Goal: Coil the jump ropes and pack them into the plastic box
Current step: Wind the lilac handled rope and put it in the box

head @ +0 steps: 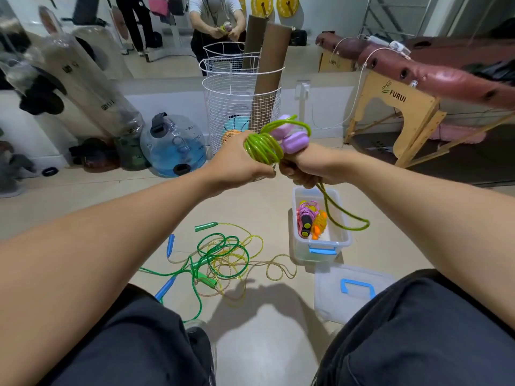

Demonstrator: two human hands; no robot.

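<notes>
I hold a lime-green jump rope [263, 147] with purple handles [294, 142] raised in front of me. My left hand [239, 162] grips the wound green coil. My right hand [305, 167] grips the two handles, and a loose green loop [345, 218] hangs from it over the clear plastic box [299, 247]. Inside the box lie a pink rope bundle [306, 215] and an orange one [320, 225]. Tangled on the floor to the left of the box are a dark green rope [223, 253], a yellowish clear rope [278, 270] and blue handles [170, 245].
The box's lid [348, 291] with a blue handle lies on the floor by my right knee. A white wire basket [239, 112] with brown tubes stands ahead, a water jug [172, 146] to its left, a folding massage table [412, 107] to the right.
</notes>
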